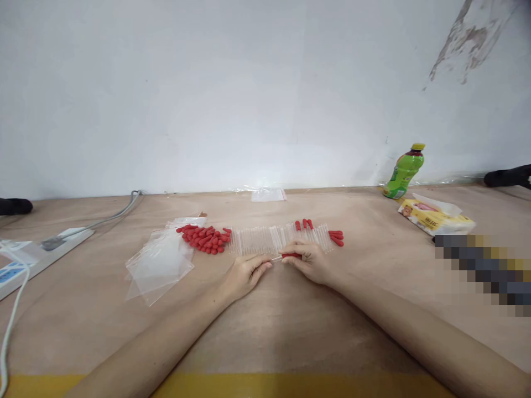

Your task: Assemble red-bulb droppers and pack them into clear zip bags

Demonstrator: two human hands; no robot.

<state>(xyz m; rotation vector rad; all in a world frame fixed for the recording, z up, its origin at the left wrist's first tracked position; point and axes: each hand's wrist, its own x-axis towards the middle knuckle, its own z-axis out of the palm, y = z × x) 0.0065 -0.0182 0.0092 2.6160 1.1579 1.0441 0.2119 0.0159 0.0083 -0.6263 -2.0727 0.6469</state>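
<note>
My left hand (248, 275) pinches one end of a thin clear glass tube (275, 258). At the tube's other end, my right hand (309, 261) grips a red rubber bulb (291, 255), which meets the tube. Behind my hands lies a row of clear tubes (255, 240), side by side. Three red bulbs (304, 224) sit at the far ends of tubes on the row's right part. A pile of red bulbs (206, 239) is left of the row, and a few more red bulbs (337, 237) lie at its right end.
Clear plastic bags (161, 262) overlap at the left, near a power strip (45, 257) with cables. Another bag (268, 194) lies by the wall. A green bottle (404, 172) and a yellow tissue pack (435, 217) stand at the right. Pixelated blur covers something beside them.
</note>
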